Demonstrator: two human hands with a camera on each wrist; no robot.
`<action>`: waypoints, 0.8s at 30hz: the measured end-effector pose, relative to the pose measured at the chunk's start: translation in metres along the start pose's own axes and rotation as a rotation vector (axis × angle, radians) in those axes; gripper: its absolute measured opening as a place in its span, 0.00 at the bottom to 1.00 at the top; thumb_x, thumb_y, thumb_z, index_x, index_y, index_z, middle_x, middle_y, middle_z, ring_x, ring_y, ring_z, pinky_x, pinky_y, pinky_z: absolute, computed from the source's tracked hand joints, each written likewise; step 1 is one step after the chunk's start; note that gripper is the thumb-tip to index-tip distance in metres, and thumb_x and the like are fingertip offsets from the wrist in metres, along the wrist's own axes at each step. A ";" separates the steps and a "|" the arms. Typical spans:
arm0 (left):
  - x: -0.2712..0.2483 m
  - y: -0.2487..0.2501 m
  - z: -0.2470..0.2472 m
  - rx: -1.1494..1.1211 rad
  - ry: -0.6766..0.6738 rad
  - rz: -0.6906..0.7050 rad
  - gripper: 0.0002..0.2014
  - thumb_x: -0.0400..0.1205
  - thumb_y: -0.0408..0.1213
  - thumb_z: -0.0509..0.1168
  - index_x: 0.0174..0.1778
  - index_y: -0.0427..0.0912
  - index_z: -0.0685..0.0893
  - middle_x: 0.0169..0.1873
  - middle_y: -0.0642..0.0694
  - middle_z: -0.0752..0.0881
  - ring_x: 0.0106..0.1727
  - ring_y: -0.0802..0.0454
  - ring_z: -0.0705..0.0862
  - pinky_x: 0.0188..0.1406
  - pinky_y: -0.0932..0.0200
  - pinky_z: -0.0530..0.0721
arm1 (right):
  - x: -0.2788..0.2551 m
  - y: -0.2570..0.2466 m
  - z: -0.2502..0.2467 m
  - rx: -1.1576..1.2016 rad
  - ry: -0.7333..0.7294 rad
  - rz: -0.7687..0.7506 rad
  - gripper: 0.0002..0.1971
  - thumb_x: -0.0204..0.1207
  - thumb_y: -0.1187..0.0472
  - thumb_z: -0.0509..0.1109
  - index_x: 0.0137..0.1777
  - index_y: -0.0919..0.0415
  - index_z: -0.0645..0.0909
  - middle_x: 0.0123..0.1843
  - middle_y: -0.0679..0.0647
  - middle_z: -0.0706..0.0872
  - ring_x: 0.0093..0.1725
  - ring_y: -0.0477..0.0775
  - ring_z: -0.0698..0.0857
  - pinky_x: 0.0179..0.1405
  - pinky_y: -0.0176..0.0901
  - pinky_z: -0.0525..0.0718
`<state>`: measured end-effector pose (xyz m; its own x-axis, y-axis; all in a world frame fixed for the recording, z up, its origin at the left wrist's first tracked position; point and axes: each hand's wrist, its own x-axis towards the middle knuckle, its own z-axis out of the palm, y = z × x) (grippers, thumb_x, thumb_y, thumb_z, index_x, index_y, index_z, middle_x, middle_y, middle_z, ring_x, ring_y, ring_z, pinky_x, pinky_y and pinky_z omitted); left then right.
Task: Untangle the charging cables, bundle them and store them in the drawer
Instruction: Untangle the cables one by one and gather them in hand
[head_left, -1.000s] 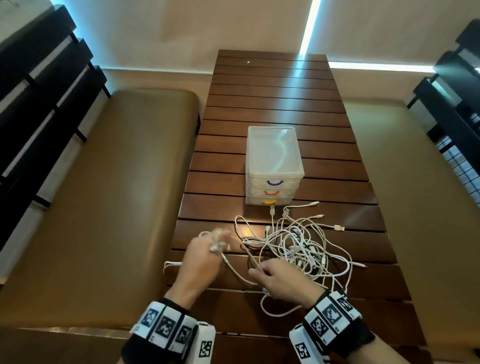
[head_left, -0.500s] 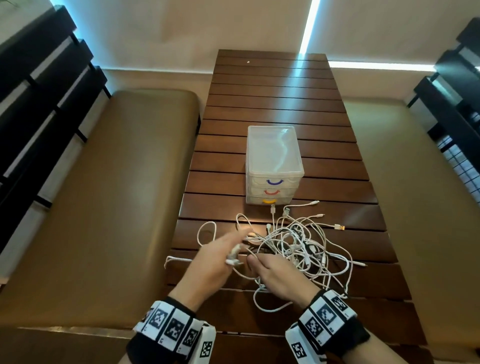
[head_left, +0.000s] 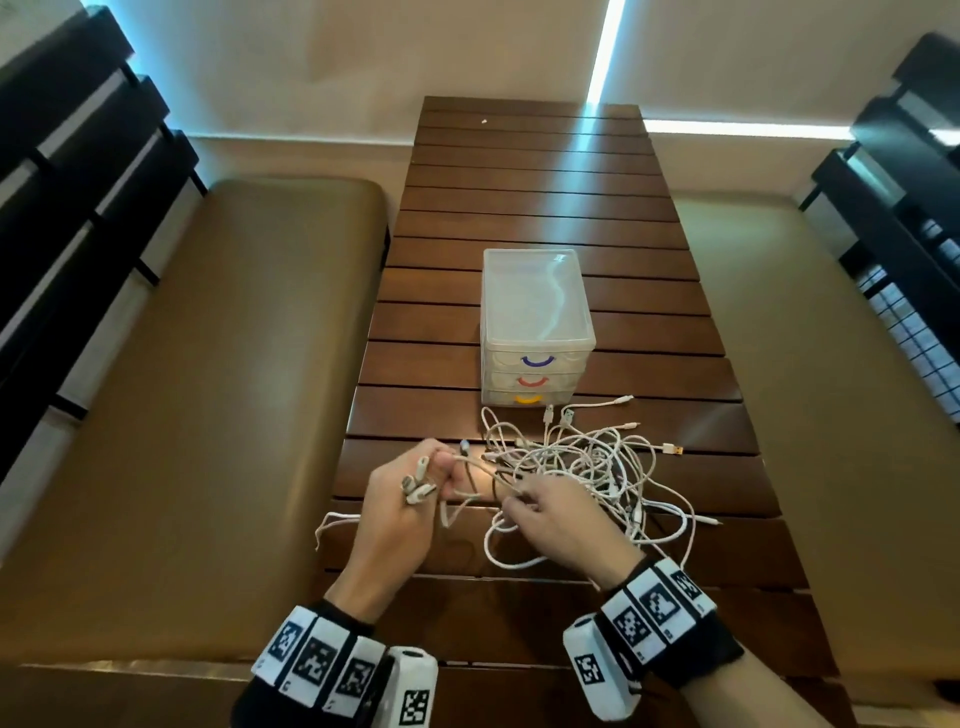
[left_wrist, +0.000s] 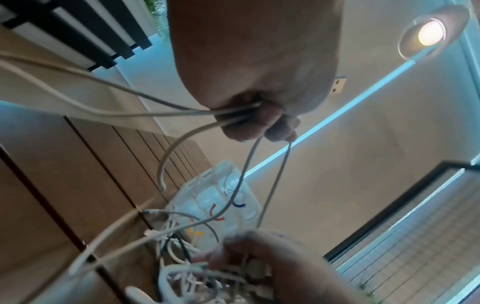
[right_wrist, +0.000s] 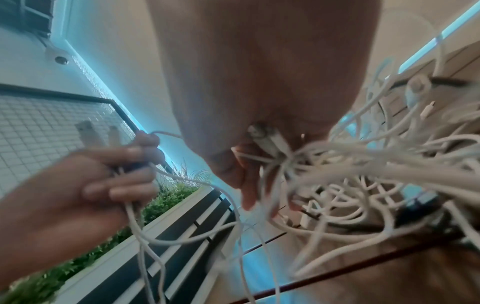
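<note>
Head view: left grip (head_left: 402, 512) holds several plug ends, right grip (head_left: 558, 519) pinches the cable tangle (head_left: 597, 467) at 3 o'clock; hard pull likely tightens knots.

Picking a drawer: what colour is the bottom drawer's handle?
Yellow: the bottom drawer's handle, clearest in the head view.

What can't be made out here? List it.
- Number of cables: head view, strands overlap in one tangle.
- Drawer unit contents: head view, cloudy plastic.
- Right hand fingertips: head view, hidden behind its own back; right wrist view blurred.
- Left hand plug types: too small.
</note>
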<state>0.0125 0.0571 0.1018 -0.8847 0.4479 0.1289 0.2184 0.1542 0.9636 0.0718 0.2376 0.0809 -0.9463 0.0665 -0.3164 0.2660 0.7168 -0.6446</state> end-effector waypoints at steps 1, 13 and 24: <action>0.003 0.004 -0.001 -0.091 0.040 -0.028 0.17 0.90 0.42 0.57 0.37 0.44 0.81 0.27 0.54 0.78 0.25 0.62 0.73 0.23 0.71 0.69 | 0.002 0.001 -0.004 0.014 0.017 -0.006 0.17 0.86 0.53 0.63 0.36 0.55 0.82 0.39 0.54 0.87 0.38 0.51 0.84 0.41 0.48 0.80; 0.044 -0.004 -0.040 -0.269 0.504 -0.336 0.15 0.92 0.40 0.54 0.47 0.43 0.84 0.36 0.49 0.85 0.19 0.59 0.69 0.19 0.64 0.76 | 0.000 0.023 0.002 0.000 -0.076 0.078 0.19 0.89 0.46 0.55 0.48 0.54 0.84 0.39 0.46 0.88 0.39 0.45 0.86 0.44 0.46 0.83; 0.027 -0.005 0.010 0.419 -0.116 0.040 0.39 0.77 0.17 0.63 0.82 0.53 0.71 0.82 0.59 0.68 0.74 0.75 0.71 0.77 0.56 0.76 | 0.020 0.007 -0.003 -0.015 0.024 0.029 0.20 0.89 0.47 0.55 0.44 0.57 0.83 0.43 0.53 0.89 0.44 0.54 0.86 0.47 0.49 0.82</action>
<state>-0.0086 0.0774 0.0982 -0.8251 0.5533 0.1143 0.4213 0.4676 0.7771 0.0543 0.2461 0.0722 -0.9424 0.1043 -0.3178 0.2909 0.7246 -0.6247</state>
